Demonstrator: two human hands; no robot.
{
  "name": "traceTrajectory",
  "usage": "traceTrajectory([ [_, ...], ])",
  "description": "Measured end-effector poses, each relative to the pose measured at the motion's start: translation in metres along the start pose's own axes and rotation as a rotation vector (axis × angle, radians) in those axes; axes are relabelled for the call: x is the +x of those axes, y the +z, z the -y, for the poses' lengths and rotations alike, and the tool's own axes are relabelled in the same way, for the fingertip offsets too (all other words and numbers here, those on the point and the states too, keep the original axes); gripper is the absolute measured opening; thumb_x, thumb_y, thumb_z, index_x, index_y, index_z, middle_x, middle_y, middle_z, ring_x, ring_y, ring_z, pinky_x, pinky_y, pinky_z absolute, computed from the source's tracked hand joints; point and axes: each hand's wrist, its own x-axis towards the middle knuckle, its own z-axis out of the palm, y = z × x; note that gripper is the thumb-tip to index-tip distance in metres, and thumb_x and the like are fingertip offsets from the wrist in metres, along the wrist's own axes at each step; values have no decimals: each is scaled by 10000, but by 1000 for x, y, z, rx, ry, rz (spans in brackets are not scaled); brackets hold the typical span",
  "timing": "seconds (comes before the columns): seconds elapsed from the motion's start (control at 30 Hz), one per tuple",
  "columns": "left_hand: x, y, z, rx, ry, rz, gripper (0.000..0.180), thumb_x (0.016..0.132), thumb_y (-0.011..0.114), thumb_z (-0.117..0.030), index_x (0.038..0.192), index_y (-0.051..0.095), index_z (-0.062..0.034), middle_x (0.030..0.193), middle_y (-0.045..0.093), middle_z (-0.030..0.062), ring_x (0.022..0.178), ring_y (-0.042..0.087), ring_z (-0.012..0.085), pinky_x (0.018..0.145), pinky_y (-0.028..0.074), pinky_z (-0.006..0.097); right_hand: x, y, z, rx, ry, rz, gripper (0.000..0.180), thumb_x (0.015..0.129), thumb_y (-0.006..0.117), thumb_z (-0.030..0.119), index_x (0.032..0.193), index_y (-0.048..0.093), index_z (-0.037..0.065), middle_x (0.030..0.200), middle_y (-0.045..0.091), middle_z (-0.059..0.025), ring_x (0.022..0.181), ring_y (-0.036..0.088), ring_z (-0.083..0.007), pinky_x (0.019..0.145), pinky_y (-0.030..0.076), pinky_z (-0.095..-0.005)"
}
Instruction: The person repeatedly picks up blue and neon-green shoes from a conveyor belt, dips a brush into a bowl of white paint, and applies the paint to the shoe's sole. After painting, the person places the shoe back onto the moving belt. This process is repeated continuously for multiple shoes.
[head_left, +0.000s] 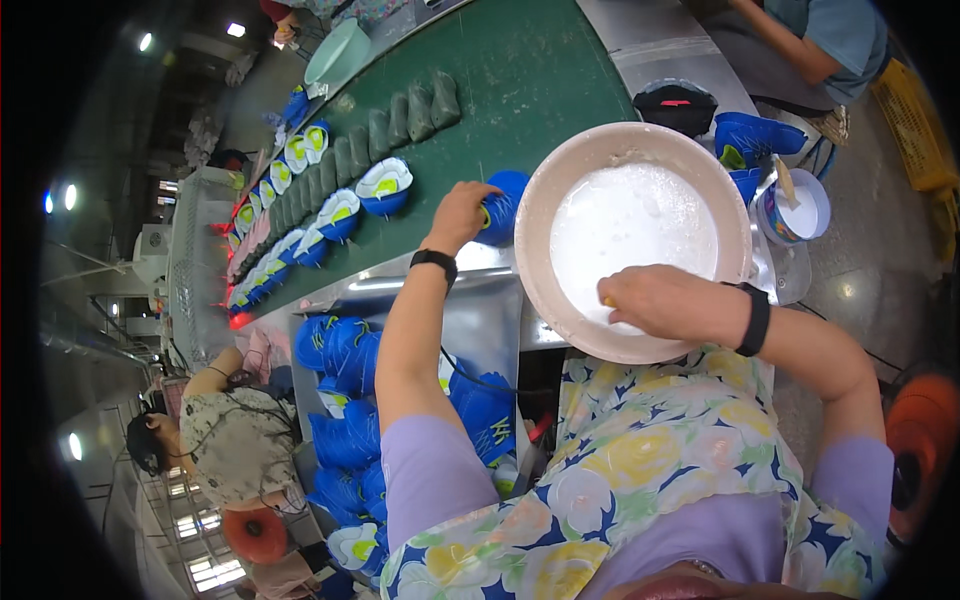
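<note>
I see the left hand (462,215) clamped on a blue shoe upper (509,198) at the near edge of the green worktable (530,70), just left of a pale pink basin (535,230) whose wall stands between it and the right hand (662,300). Over the basin's white liquid (630,220), the right fingers are together, seemingly on a small yellowish thing (608,300) that they mostly hide. The left forearm (407,340) blocks part of my view of a metal tray (488,330) of blue uppers (345,435), dark grey shoe forms (420,110) and more uppers (384,190) line the worktable beyond, and a tub (768,212) with a brush (786,184) sits right of the basin
</note>
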Motion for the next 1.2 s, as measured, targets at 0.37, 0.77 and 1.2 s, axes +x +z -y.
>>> traceTrajectory([
  [0.37,-64,-112,-62,-1279,-393,5,546,1046,392,-435,1460,373,-79,1380,536,109,1239,553,254,1043,469,404,-36,-102,-28,211,-21,-622,200,948,630,185,1066,555,42,847,639,-120,756,633,-201,689,487,-294],
  [0.77,-35,-84,-167,-1467,-207,-118,486,970,597,-111,1417,422,-36,1353,562,121,1193,584,239,1025,480,383,-34,-109,-24,25,-81,-909,295,926,698,246,1012,518,28,753,628,-97,653,638,-162,553,476,-240],
  [1.2,-36,-64,-191,-635,226,-756,435,913,623,-67,1335,538,-4,1257,615,131,1125,615,266,1003,471,361,-34,-61,-4,729,210,-881,353,914,685,296,900,555,-31,721,651,-101,587,632,-134,521,495,-254],
])
